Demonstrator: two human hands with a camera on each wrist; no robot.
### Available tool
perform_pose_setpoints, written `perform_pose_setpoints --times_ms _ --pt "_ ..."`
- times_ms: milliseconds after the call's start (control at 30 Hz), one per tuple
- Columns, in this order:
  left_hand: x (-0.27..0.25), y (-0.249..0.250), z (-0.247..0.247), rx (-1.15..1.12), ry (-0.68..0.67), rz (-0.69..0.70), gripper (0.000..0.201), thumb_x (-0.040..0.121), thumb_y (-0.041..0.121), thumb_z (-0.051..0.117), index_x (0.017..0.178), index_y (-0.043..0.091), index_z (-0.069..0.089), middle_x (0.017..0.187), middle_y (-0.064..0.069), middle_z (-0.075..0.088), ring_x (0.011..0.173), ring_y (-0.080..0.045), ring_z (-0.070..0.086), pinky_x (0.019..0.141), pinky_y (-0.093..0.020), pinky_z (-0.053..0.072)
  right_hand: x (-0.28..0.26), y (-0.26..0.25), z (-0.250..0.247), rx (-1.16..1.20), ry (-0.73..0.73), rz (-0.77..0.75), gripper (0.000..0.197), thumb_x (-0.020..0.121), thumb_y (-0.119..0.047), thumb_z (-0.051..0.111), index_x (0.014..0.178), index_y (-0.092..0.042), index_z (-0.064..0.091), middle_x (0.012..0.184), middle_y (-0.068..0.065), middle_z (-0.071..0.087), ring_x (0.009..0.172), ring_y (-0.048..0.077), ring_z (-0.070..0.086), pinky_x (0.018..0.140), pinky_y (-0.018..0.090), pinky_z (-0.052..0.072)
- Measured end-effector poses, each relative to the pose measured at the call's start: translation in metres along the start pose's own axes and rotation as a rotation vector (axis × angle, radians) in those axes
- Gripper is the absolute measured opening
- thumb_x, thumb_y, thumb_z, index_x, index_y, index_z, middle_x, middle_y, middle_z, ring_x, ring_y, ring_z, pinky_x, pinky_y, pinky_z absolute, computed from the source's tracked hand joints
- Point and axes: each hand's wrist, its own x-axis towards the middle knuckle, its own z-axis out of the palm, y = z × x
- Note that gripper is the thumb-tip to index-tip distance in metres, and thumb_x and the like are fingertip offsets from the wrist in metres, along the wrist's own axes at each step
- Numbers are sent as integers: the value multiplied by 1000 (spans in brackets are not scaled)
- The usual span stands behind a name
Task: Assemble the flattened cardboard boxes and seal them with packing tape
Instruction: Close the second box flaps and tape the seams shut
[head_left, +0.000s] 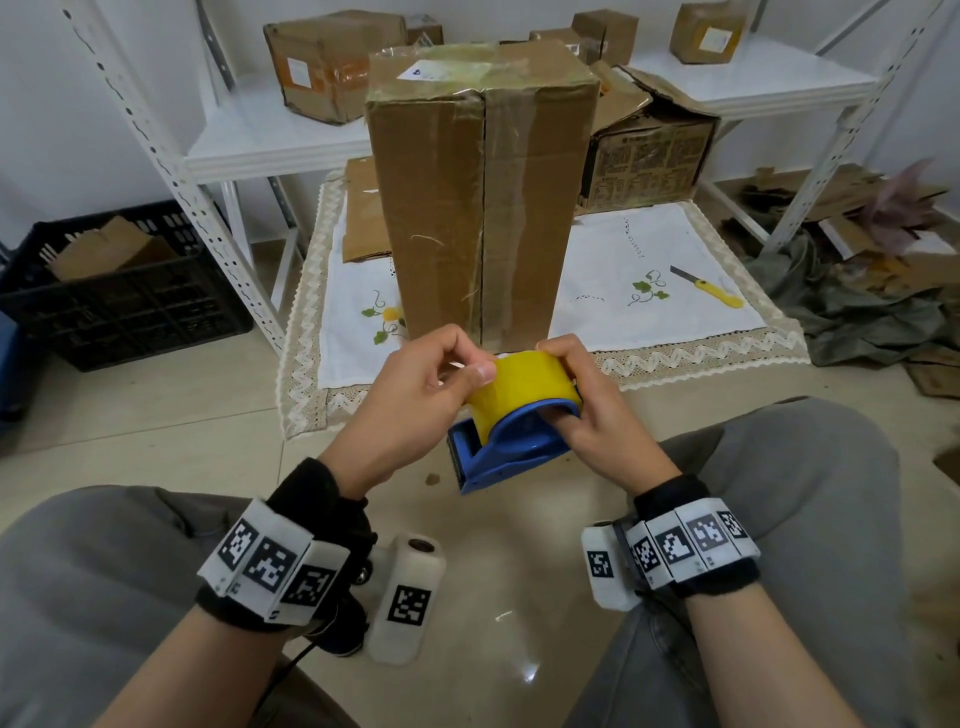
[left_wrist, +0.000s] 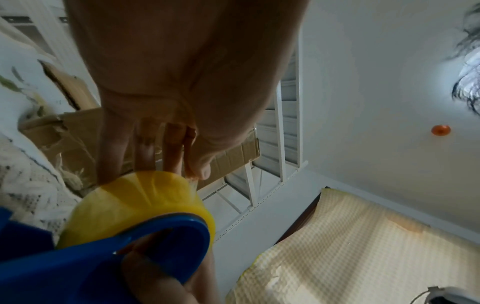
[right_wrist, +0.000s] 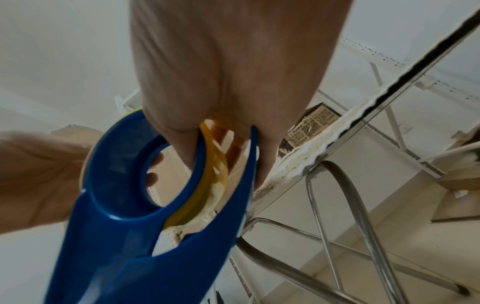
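A tall brown cardboard box (head_left: 483, 197) stands upright on the low table's white embroidered cloth (head_left: 649, 291), with clear tape along its front seam. In front of it, above my lap, I hold a blue tape dispenser (head_left: 509, 457) carrying a yellow tape roll (head_left: 524, 384). My right hand (head_left: 566, 384) grips the dispenser, fingers over the roll and thumb inside the blue frame (right_wrist: 124, 236). My left hand (head_left: 475, 361) pinches at the roll's left side, its thumb pressed on the tape surface (left_wrist: 135, 205). Whether a loose tape end is lifted is hidden by the fingers.
A yellow-handled utility knife (head_left: 711, 291) lies on the cloth at the right. Flattened cardboard (head_left: 363, 218) and a torn printed box (head_left: 649, 161) sit behind the tall box. A black crate (head_left: 119, 291) stands on the floor at left. The white shelf (head_left: 260, 135) holds more boxes.
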Motion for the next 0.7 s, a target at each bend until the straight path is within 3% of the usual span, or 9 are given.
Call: perform_pose_setpoints --times_ms 67,167,233,300,400,533,633,700 --pt "0 0 2 -40 6 1 13 96 29 65 84 23 63 110 2 75 107 -22 69 97 -54 55 -1 1 -1 25 19 -2 55 91 12 54 118 -34 42 103 -14 49 90 14 49 72 25 42" --pt "-2 1 -1 -123 -24 47 2 98 10 64 97 9 64 119 4 72 113 -16 68 97 -43 56 -2 2 -2 95 87 4 51 89 19 53 122 -20 45 106 1 51 93 23 50 74 28 43" --pt "-5 3 -6 -154 -90 150 16 98 1 62 113 6 62 128 1 68 122 -19 63 97 -35 55 -2 1 -2 123 109 9 51 86 22 52 120 -16 47 107 5 53 95 25 51 75 30 43" --pt "-9 2 -8 -166 -182 231 27 97 -2 61 124 4 59 131 -6 65 129 -26 58 101 -36 53 -1 -3 -2 134 99 -15 56 81 23 50 116 -20 52 107 -1 57 96 22 53 78 29 43" --pt "-15 -5 -9 -196 -290 216 33 92 4 66 125 4 60 131 -10 62 133 -31 53 102 -39 52 -1 -9 -1 150 83 -38 57 71 15 47 113 -21 59 109 -8 62 105 15 58 87 24 47" --pt "-20 -11 -12 -181 -381 165 47 84 19 75 127 8 59 130 -2 57 134 -32 51 109 -39 46 -2 -13 0 142 37 -23 57 71 10 51 115 -23 67 115 -8 70 116 14 63 98 25 49" --pt "-22 -9 -13 -40 -402 191 57 78 12 85 129 14 58 130 3 54 134 -28 50 116 -42 41 -1 -17 1 139 32 -28 59 72 9 53 114 -30 68 113 -17 72 116 9 65 98 22 50" --pt "-23 -8 -14 128 -398 260 69 73 10 90 133 21 57 131 7 51 133 -23 50 115 -38 40 -1 -19 0 153 37 -26 61 70 10 52 112 -31 69 111 -22 73 117 6 65 98 20 49"
